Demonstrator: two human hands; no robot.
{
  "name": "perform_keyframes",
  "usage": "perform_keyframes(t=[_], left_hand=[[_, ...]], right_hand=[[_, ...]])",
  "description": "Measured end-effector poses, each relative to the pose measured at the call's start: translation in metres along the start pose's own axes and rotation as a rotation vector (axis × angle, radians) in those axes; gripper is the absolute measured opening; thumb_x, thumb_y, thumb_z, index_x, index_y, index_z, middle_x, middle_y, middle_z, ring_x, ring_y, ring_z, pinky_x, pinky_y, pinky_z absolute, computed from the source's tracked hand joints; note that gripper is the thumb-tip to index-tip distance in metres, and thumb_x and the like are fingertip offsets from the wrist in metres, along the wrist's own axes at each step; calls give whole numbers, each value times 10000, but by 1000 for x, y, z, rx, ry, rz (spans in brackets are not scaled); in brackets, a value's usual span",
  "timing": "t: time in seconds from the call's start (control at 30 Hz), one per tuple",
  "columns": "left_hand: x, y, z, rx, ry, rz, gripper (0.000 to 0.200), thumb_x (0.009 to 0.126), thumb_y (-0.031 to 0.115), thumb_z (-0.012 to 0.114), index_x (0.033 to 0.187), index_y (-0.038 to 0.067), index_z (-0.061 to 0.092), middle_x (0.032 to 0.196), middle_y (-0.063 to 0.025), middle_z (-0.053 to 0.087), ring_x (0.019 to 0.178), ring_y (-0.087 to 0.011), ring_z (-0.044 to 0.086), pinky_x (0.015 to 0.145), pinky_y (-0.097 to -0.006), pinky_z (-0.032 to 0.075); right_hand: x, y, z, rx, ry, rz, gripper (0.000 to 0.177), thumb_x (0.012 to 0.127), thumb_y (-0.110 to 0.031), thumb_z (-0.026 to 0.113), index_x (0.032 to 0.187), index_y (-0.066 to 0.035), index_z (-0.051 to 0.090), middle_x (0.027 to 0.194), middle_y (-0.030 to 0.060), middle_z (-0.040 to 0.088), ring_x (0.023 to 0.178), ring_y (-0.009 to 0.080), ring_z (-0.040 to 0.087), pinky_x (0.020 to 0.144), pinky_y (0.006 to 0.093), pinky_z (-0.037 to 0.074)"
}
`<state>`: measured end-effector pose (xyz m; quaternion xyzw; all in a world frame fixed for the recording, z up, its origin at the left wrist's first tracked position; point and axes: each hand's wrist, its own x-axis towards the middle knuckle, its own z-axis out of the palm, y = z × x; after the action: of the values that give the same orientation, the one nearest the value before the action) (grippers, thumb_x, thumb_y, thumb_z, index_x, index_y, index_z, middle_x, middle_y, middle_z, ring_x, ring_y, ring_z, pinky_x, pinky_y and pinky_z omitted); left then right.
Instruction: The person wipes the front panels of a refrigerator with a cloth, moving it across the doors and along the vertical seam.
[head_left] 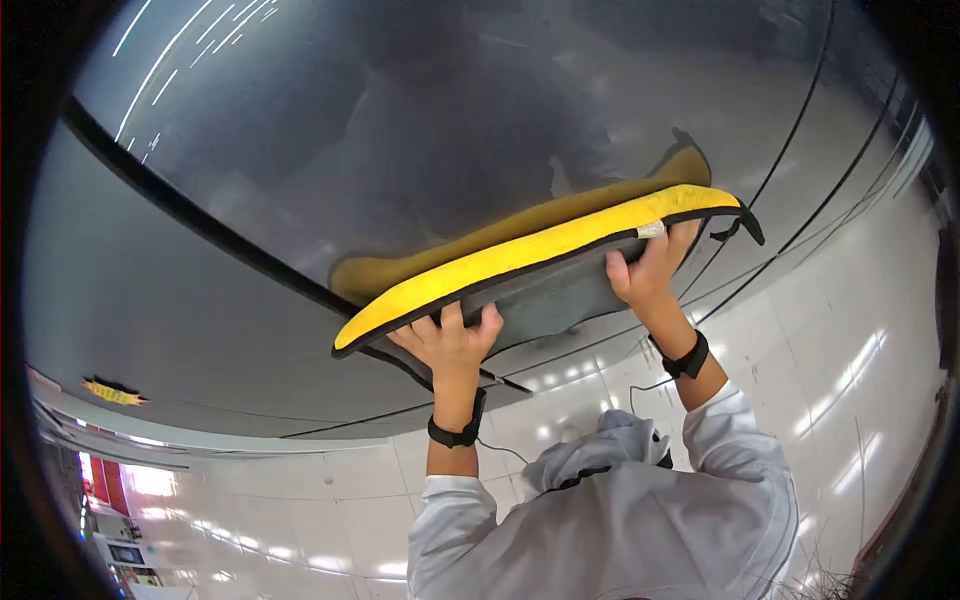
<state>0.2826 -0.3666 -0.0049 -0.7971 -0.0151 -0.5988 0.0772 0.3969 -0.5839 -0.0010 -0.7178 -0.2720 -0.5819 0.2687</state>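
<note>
A long, slightly curved yellow pad with black edging point(540, 252) lies against the glossy dark glass point(450, 130), and its reflection shows just above it. My left hand point(450, 345) grips the pad's lower edge near its left end, fingers partly hidden beneath and thumb apart. Toward the right end, my right hand point(652, 270) holds the same edge beside a small pale label point(650, 229), most of its fingers hidden. A grey sheet-like surface point(560, 298) shows between the hands below the pad. A black strap end point(750, 222) hangs at the pad's right tip.
A black seal point(200, 205) runs diagonally between the glass and a dark grey vehicle panel point(150, 290). A yellow sticker point(115, 392) is on the panel at far left. Pale, shiny floor tiles point(340, 500) lie below. Black bands with thin cables circle both wrists.
</note>
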Motion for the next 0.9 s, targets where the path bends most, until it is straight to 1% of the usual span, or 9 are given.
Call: perform_keyframes(t=[0.03,0.07,0.23,0.3,0.33,0.63,0.73,0.83,0.9], left_hand=[[1,5,1,-9,-5,-6,572,709,399,481,1177,90,371,1213,-212,290,1168,-420,182,899,-598,142],[1,7,0,29,5,-59,423,705,440,497,980,121,465,1136,-171,381,981,-384,356,762,-503,281],[1,12,2,23,75,-65,461,714,454,474,1009,102,434,1077,-177,395,969,-378,359,737,-491,275],[-8,15,3,-16,-26,-79,577,752,408,423,1195,53,320,1201,-237,279,1153,-453,164,900,-603,94],[-9,17,4,1,-22,-84,586,762,425,408,1196,44,311,1208,-251,264,1162,-454,146,899,-599,90],[-21,26,13,-8,-63,-68,568,754,418,413,1167,42,310,1150,-245,295,1092,-439,224,839,-563,167],[-21,31,19,-38,-55,-55,490,721,387,459,1062,50,359,1130,-222,314,1085,-415,242,829,-542,182],[-31,35,29,-68,-10,-100,545,677,404,518,1123,116,394,1133,-158,373,1083,-366,292,836,-506,196],[-35,35,30,-82,-38,-105,566,667,398,536,1138,121,389,1130,-159,375,1080,-362,290,834,-503,198]], right_hand=[[-2,4,-2,8,-2,7,642,722,-441,469,1192,-26,333,1246,221,264,1165,404,221,935,552,140],[-6,6,-1,-18,11,7,628,725,-456,471,1166,-24,354,1231,217,282,1152,403,237,932,554,148],[-3,14,-3,-4,23,-74,595,702,-455,490,1117,-35,421,1248,204,280,1147,437,226,917,533,184],[-4,15,-4,-42,7,-91,596,711,-470,481,1112,-32,426,1227,195,316,1127,435,265,897,531,223],[-3,16,-4,-47,26,-102,592,712,-476,479,1099,-30,434,1205,191,342,1111,437,289,881,526,248],[-14,30,0,-19,18,-72,551,700,-513,495,999,-51,475,1136,139,358,1083,363,309,895,531,233],[-27,40,4,-18,16,-54,598,713,-528,471,1053,-37,459,1170,146,340,1114,391,278,907,534,220],[-34,48,6,-44,12,-59,627,725,-534,448,1097,-30,441,1199,154,330,1121,412,274,903,533,223],[-34,49,8,-4,69,-84,560,714,-481,474,1054,-36,469,1185,186,334,1094,370,303,894,470,238]])
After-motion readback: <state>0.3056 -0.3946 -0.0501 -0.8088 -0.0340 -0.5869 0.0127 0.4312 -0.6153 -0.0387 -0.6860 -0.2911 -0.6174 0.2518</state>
